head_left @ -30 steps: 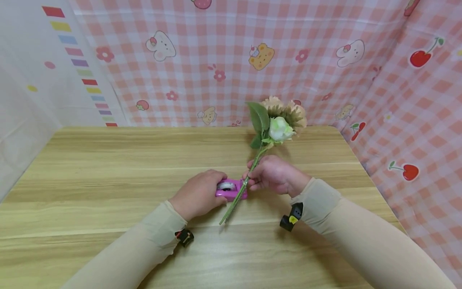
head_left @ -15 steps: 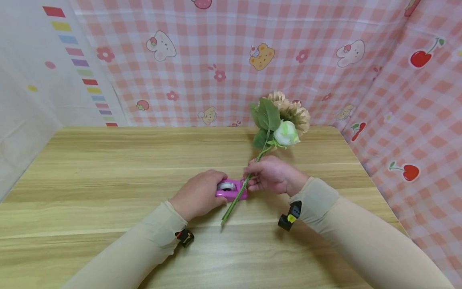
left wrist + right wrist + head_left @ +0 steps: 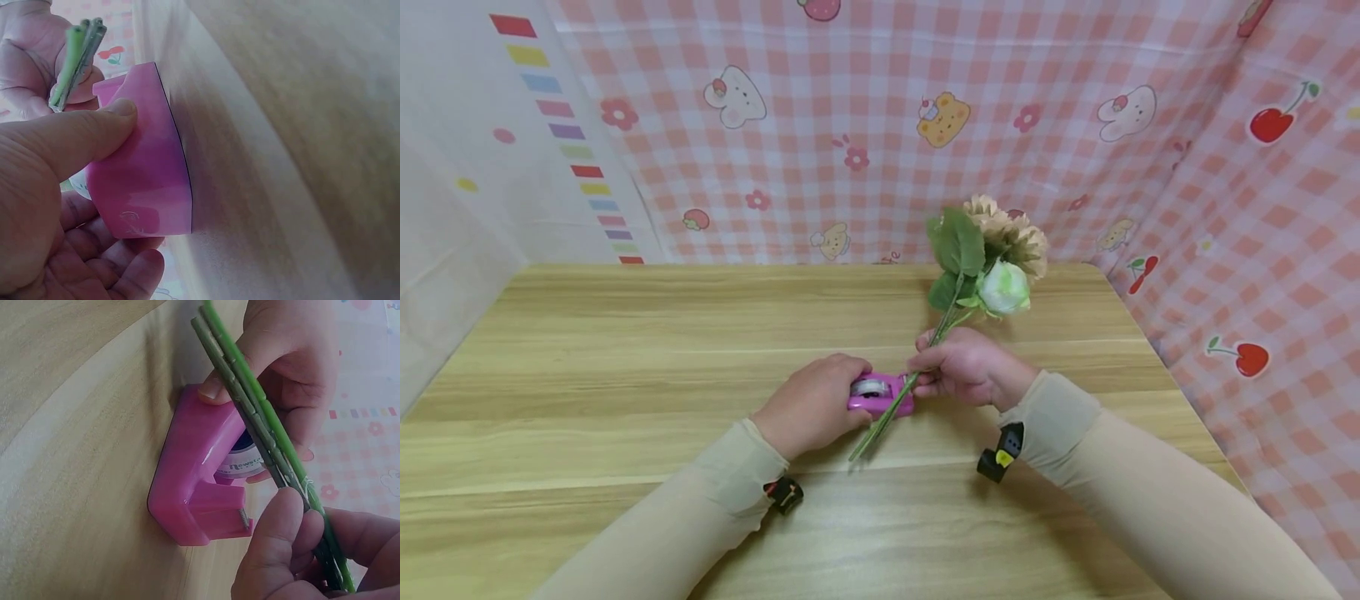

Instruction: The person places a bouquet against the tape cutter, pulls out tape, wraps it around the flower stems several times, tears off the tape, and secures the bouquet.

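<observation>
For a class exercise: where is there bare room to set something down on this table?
The table has a wide bare patch between the left hand and the white cloth, one between the left sleeve and right sleeve, and a smaller one between the right hand and the checked cloth. It is crowded in the middle: hands, tape dispenser and flower stems.

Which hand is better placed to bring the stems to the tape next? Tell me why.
Probably the right hand: it pinches the stems close to the pink dispenser and its toothed edge, while the left hand grips the dispenser's roll end and seems better kept there.
</observation>
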A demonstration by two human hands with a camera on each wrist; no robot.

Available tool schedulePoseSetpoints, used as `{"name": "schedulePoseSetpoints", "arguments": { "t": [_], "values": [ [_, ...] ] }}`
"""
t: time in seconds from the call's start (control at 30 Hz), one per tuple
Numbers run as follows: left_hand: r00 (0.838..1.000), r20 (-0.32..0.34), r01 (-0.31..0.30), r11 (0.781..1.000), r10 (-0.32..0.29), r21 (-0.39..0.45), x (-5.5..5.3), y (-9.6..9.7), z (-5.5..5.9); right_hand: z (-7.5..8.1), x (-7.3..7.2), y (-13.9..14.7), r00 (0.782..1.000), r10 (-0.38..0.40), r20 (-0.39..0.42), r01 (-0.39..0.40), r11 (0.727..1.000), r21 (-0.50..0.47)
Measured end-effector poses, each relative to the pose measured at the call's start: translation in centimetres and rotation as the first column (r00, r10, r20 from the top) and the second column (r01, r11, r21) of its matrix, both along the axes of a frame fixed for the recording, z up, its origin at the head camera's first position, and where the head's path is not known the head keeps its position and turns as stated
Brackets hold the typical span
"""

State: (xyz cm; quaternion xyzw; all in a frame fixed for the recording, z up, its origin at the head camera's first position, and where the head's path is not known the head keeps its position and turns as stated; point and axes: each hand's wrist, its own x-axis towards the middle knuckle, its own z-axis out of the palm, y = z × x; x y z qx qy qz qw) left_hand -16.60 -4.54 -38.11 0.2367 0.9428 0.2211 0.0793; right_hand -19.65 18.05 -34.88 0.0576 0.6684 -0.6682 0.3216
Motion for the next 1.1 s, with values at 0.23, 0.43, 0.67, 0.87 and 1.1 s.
{"name": "schedulePoseSetpoints", "arguments": {
  "t": [0.23, 0.43, 0.67, 0.87, 1.1],
  "values": [
    [1.000, 0.001, 0.002, 1.000, -0.002, -0.003, -0.03, 0.01, -0.03, -0.11, -0.03, 0.16, 1.000, -0.018, -0.008, 0.018, 1.000, 0.016],
    [1.000, -0.001, -0.001, 1.000, 0.001, 0.000, 0.02, -0.01, -0.04, -0.08, -0.02, 0.12, 1.000, -0.001, -0.024, 0.002, 0.999, 0.033],
    [1.000, -0.004, -0.004, 1.000, 0.004, -0.001, 0.05, -0.03, -0.07, -0.35, -0.16, 0.17, 0.999, 0.018, -0.035, -0.018, 1.000, 0.014],
    [1.000, -0.007, -0.002, 1.000, 0.002, 0.001, 0.03, -0.02, -0.06, -0.50, -0.15, 0.14, 0.998, 0.001, -0.055, -0.002, 1.000, -0.004],
    [1.000, -0.008, -0.005, 1.000, 0.005, -0.004, 0.02, 0.00, -0.09, -0.83, -0.23, 0.26, 0.995, -0.011, -0.097, 0.013, 1.000, 0.018]
  ]
}}
